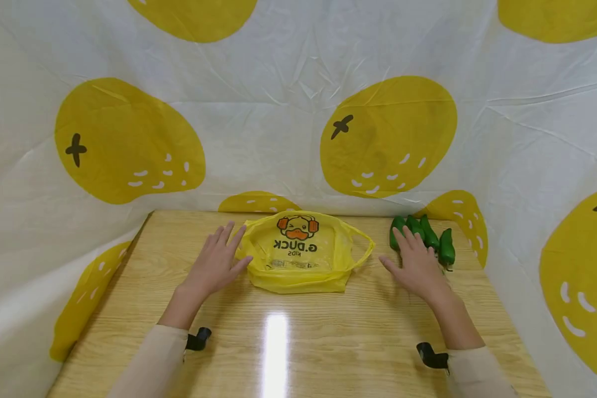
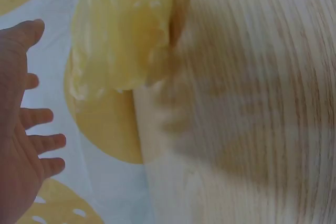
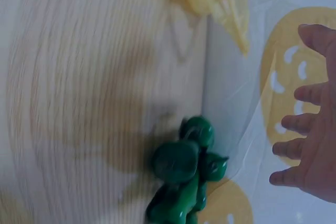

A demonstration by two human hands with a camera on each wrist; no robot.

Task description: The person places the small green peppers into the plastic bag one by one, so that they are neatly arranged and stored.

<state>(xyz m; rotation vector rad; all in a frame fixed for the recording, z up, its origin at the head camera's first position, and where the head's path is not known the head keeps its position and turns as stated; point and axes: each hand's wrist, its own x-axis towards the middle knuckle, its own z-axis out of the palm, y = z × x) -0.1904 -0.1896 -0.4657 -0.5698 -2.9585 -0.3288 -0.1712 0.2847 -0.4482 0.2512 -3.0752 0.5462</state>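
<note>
A yellow plastic bag [image 1: 303,260] with a duck print lies on the table, its mouth spread and one handle loop sticking out to the right. My left hand [image 1: 218,261] hovers beside the bag's left edge, fingers straight and spread. On the right, my right hand [image 1: 418,265] is spread above the table, in front of several green peppers [image 1: 446,247] and partly hiding them in the head view. The right wrist view shows the peppers [image 3: 178,166] bunched together, apart from the hand [image 3: 315,124]. Neither hand holds anything.
The wooden table [image 1: 219,342] ends at a white cloth backdrop [image 1: 258,138] with yellow fruit prints, which hangs behind and along both sides. A bright light reflection [image 1: 276,354] lies on the table's front part. Black wrist mounts [image 1: 433,355] stick out near both sleeves.
</note>
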